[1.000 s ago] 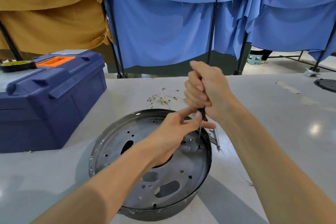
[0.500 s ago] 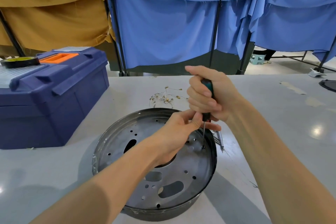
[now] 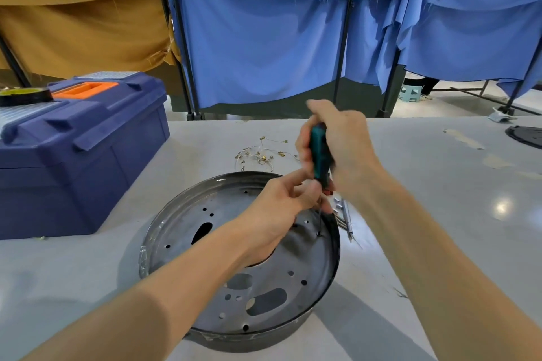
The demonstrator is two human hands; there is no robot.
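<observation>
Gripping a teal-handled screwdriver [image 3: 320, 157] upright, the right hand [image 3: 341, 145] curls its fingers round the handle. Left hand [image 3: 278, 212] pinches the thin shaft; its tip meets a hole in the round perforated metal pan [image 3: 181, 214] on the grey table [image 3: 440, 214].

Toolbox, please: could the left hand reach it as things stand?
Probably yes: the toolbox sits just left of the pan, nothing between them. But the left hand pinches the screwdriver shaft and would have to let go first.

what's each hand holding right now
Left hand: pinches the screwdriver shaft, steadying it.
Right hand: closed round the screwdriver's teal handle.
</observation>
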